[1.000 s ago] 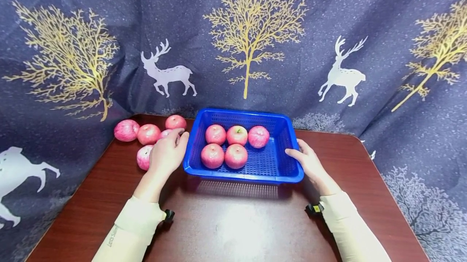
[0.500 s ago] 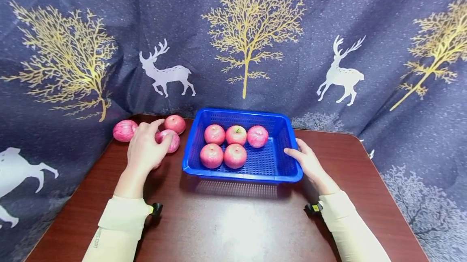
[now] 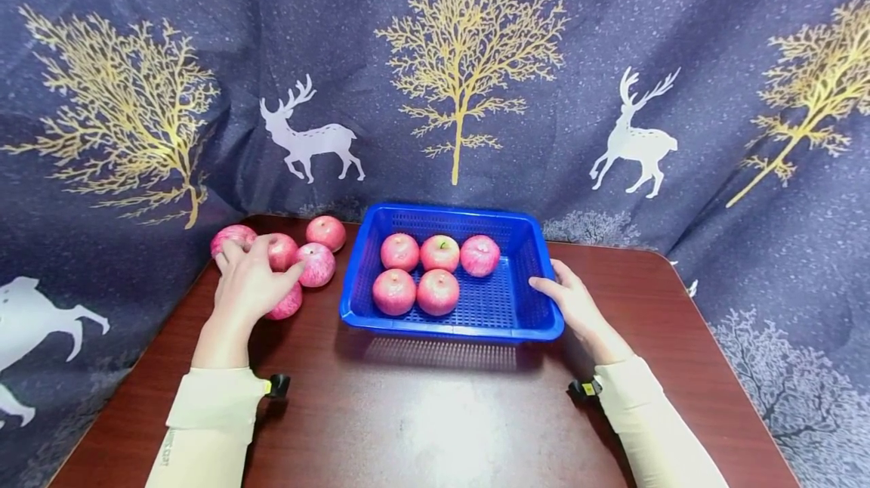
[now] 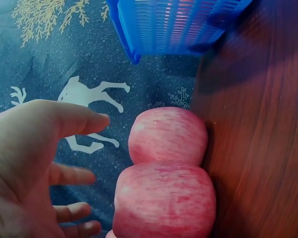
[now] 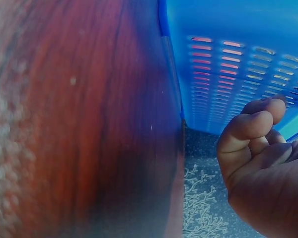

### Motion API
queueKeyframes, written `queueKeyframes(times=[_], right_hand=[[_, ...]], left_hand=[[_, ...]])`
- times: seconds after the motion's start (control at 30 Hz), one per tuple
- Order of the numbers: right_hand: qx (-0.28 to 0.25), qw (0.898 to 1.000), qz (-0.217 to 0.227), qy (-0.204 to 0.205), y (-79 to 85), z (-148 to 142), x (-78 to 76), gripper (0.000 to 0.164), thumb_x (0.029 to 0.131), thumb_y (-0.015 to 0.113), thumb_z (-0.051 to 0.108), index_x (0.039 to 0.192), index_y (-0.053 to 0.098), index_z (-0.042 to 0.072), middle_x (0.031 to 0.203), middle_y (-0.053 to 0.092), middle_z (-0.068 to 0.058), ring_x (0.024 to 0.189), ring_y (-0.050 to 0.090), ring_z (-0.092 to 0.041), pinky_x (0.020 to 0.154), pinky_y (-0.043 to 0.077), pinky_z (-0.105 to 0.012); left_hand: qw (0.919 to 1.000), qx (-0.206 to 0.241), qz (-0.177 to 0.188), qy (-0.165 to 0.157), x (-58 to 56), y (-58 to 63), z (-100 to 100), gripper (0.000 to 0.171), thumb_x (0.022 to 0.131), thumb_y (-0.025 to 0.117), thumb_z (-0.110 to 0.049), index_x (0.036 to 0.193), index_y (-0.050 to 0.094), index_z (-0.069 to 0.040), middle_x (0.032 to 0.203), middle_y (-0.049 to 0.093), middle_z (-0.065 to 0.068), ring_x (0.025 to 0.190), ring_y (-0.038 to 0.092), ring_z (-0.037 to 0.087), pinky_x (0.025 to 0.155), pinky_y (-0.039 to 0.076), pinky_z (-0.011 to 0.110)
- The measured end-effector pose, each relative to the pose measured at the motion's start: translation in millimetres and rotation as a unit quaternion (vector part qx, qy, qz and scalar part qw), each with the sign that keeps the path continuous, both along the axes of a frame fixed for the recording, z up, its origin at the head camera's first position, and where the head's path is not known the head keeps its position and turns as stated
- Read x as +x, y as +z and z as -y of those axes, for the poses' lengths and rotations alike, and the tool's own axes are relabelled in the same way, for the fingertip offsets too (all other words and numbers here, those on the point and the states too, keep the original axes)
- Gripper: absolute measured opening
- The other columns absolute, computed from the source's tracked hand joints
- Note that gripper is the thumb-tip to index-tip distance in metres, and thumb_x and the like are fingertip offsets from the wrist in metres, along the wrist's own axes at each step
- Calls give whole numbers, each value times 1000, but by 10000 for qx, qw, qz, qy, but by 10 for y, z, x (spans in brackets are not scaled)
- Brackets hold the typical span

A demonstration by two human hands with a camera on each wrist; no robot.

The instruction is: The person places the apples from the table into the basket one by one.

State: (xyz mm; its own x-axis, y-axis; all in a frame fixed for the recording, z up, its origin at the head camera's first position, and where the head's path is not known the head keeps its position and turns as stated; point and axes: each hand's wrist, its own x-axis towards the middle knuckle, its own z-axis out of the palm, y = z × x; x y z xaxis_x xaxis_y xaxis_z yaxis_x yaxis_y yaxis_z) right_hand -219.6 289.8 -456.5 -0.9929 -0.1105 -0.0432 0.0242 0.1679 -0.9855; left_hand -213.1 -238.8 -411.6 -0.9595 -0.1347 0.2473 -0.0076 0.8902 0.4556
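Observation:
My left hand (image 3: 248, 280) hovers over a group of red apples at the table's left, fingers spread and nothing between them. Around it are a striped apple (image 3: 231, 234) at the fingertips, a rounder apple (image 3: 282, 252) beyond the palm, and a pale-striped apple (image 3: 316, 265) by the thumb. Another apple (image 3: 288, 304) lies partly hidden under the hand. In the left wrist view the thumb and fingers stand apart, beside a large apple (image 4: 164, 201). My right hand (image 3: 578, 303) holds the right side of a blue plastic basket (image 3: 451, 331), thumb over the rim, other fingers outside.
Several apples, one of them this yellowish apple (image 3: 440, 253), sit inside the basket towards its left. One more loose apple (image 3: 326, 233) lies near the back edge of the brown table (image 3: 435, 412). Behind hangs a dark curtain (image 3: 516, 163) with deer and trees.
My left hand has moved left from beside the basket's left rim to over the loose apples, uncovering the pale-striped one. My right hand and the basket stay put.

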Motion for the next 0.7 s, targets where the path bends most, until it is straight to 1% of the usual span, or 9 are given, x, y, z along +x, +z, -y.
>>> queueKeyframes(times=[0.1, 0.23, 0.47, 0.6, 0.7], right_hand=[[9, 10000, 10, -30, 10, 0, 8, 58, 95, 65, 33, 139, 41, 5, 128, 55, -27, 103, 63, -38, 81, 54, -46], [50, 10000, 27, -41, 13, -1, 11, 58, 96, 64, 33, 140, 41, 5, 128, 55, -27, 104, 62, -38, 81, 54, -46], [64, 10000, 51, -11, 4, 3, 8, 58, 95, 65, 34, 140, 41, 6, 129, 55, -26, 104, 62, -38, 82, 54, -46], [22, 10000, 83, -10, 16, 9, 11, 59, 94, 66, 35, 140, 41, 7, 128, 56, -26, 104, 63, -37, 81, 54, -46], [27, 10000, 66, -12, 13, 3, 7, 59, 95, 65, 34, 141, 41, 8, 130, 55, -25, 104, 63, -37, 81, 54, -45]], left_hand=[[9994, -70, 324, -41, 7, -1, 4, 82, 84, 66, -58, 138, 42, -1, 131, 26, 39, 117, 22, 57, 80, 40, 69], [9978, -122, 640, -101, 0, -20, 9, 85, 82, 69, -56, 133, 40, 5, 128, 26, 40, 111, 25, 58, 76, 41, 69], [9950, -84, 992, -121, 13, -54, 2, 77, 80, 71, -49, 123, 40, 7, 113, 31, 36, 104, 28, 54, 69, 42, 65], [9931, -88, 1160, -132, 19, -70, 6, 82, 79, 71, -50, 123, 38, 11, 112, 32, 37, 103, 28, 55, 70, 42, 63], [9909, -122, 1337, -106, 10, -97, 4, 88, 78, 71, -52, 123, 34, 15, 112, 30, 38, 102, 28, 57, 72, 43, 63]])
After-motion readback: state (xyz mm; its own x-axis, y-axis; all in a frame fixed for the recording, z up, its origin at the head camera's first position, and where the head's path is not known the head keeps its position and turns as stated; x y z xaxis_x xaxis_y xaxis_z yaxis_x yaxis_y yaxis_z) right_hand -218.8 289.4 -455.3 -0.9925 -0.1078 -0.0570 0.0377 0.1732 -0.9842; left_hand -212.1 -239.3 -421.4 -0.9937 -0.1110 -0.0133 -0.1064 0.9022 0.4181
